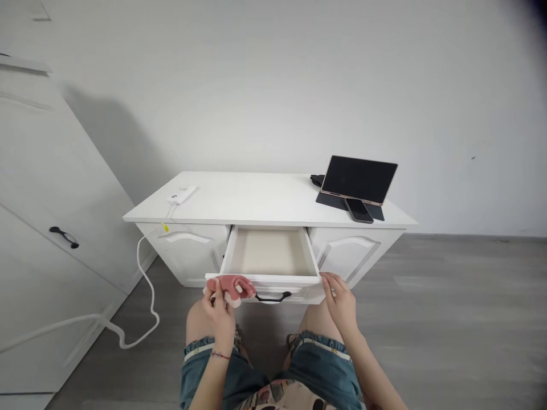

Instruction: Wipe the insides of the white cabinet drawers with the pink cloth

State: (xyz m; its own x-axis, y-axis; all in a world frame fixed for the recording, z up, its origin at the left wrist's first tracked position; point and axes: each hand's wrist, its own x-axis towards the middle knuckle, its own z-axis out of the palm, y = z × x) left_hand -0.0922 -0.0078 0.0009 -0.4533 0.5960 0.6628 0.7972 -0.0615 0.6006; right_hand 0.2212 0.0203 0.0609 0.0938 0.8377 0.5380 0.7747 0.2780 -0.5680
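Note:
A low white cabinet (256, 202) stands against the wall with its middle drawer (270, 278) pulled out; the drawer looks empty inside. My left hand (220, 310) holds a small pink and white cloth item (234, 286) at the drawer's front left edge. My right hand (341, 299) rests with its fingers on the drawer's front right corner. A black handle (273, 297) hangs on the drawer front between my hands. I am crouched in front, knees below the drawer.
On the cabinet top at the right stand a dark tablet (358, 180) on a keyboard cover and a phone (359, 210). A white charger (181, 195) lies at the left, its cable (145, 285) trailing to the grey floor. A tall white wardrobe (51, 239) is at the left.

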